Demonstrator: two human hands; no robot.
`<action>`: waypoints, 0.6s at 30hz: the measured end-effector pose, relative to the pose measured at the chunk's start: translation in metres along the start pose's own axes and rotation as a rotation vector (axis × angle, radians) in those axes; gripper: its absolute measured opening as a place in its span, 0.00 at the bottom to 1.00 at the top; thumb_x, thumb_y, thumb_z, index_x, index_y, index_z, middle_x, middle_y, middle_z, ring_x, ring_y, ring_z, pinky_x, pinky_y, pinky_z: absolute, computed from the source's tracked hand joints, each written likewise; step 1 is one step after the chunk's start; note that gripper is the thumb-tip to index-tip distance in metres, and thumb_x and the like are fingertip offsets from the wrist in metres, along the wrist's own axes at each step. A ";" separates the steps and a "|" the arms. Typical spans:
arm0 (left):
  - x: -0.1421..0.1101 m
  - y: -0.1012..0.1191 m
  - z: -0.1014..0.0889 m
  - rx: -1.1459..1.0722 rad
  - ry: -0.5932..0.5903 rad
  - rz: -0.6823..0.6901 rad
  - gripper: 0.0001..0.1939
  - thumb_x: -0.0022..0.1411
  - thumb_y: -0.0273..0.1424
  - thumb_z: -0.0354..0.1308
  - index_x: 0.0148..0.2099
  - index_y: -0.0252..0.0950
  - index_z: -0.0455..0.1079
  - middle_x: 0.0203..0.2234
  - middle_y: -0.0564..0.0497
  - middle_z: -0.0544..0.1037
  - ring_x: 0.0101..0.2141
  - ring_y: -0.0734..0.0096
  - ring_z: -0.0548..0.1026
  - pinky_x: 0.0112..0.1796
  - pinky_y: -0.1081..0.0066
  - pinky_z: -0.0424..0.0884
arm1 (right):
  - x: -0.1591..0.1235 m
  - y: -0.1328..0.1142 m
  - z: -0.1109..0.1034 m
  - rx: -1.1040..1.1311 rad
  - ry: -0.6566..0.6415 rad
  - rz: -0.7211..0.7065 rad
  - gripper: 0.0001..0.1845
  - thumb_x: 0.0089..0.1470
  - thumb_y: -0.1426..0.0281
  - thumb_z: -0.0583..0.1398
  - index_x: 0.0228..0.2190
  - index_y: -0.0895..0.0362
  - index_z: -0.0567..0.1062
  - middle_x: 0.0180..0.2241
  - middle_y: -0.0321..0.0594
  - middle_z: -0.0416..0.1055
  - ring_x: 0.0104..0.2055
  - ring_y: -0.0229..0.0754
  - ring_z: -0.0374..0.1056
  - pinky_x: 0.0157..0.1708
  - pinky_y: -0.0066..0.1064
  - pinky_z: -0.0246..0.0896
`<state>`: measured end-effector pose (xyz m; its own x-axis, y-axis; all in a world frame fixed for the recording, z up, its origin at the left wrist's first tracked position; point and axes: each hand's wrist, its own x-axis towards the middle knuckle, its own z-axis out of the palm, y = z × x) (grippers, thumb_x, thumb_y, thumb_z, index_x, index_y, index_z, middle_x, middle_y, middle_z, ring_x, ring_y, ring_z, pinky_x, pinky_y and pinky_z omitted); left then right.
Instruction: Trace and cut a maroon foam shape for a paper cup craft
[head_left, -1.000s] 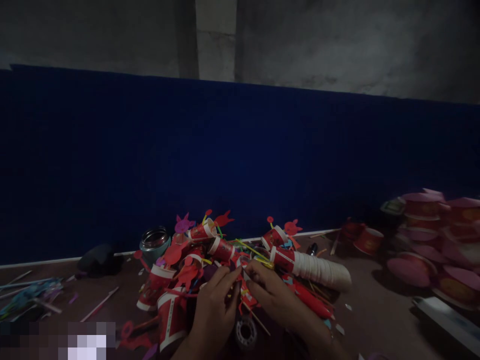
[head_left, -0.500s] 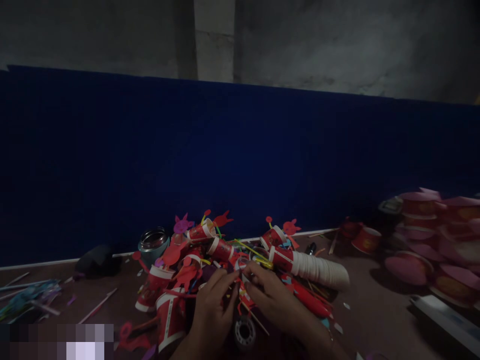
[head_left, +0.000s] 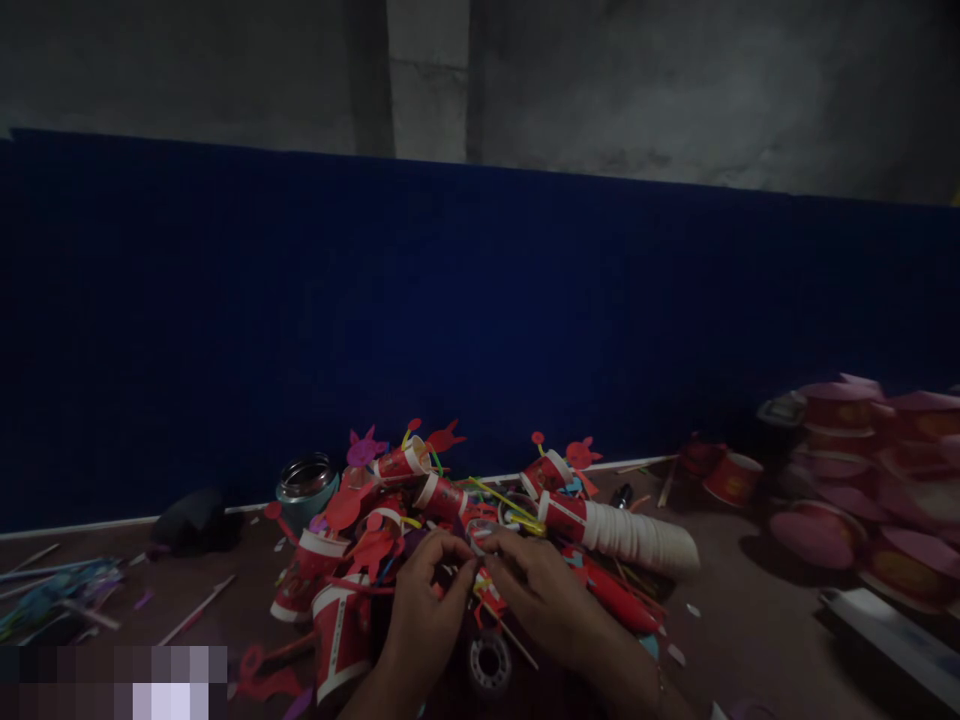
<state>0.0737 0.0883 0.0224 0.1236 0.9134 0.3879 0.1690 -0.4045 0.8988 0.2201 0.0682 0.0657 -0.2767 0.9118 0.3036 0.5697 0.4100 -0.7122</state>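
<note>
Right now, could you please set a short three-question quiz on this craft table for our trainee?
1. True or false: the left hand and right hand meet fingertip to fingertip over the pile of red paper cups.
2. What lies on its side right of the pile? A) a stack of white cups B) a book C) a hammer
3. Which item sits on the table just below the hands, near the bottom edge?

Key
1. True.
2. A.
3. A tape roll.
</note>
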 end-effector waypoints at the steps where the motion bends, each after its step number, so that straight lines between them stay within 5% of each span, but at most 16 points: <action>1: 0.000 0.000 0.000 -0.008 -0.008 -0.001 0.05 0.57 0.32 0.53 0.30 0.37 0.65 0.26 0.53 0.69 0.29 0.71 0.68 0.31 0.73 0.64 | 0.001 0.000 0.001 -0.019 0.021 -0.005 0.08 0.55 0.72 0.51 0.29 0.54 0.70 0.27 0.35 0.70 0.28 0.38 0.63 0.29 0.28 0.54; 9: -0.004 0.001 0.001 -0.057 -0.011 0.005 0.06 0.58 0.31 0.52 0.29 0.38 0.63 0.25 0.55 0.66 0.28 0.72 0.65 0.29 0.74 0.62 | 0.001 0.000 0.012 0.025 0.123 0.037 0.08 0.49 0.74 0.53 0.21 0.56 0.68 0.18 0.31 0.62 0.22 0.36 0.57 0.23 0.26 0.49; 14: -0.007 0.007 0.001 -0.114 0.047 0.032 0.07 0.58 0.33 0.53 0.29 0.38 0.63 0.24 0.56 0.65 0.26 0.74 0.64 0.29 0.76 0.61 | 0.003 0.003 0.027 0.463 0.154 0.214 0.07 0.45 0.71 0.53 0.18 0.56 0.63 0.16 0.28 0.55 0.19 0.33 0.51 0.19 0.25 0.45; 18: -0.004 0.007 -0.003 -0.280 0.114 -0.101 0.09 0.56 0.37 0.55 0.29 0.37 0.63 0.21 0.58 0.64 0.23 0.77 0.62 0.25 0.77 0.60 | 0.009 0.009 0.028 0.690 0.211 0.358 0.10 0.45 0.66 0.53 0.17 0.55 0.61 0.15 0.27 0.51 0.18 0.32 0.47 0.19 0.24 0.43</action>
<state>0.0715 0.0815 0.0278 0.0071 0.9540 0.2998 -0.1028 -0.2975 0.9492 0.2012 0.0797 0.0442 0.0233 0.9986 0.0466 -0.0291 0.0473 -0.9985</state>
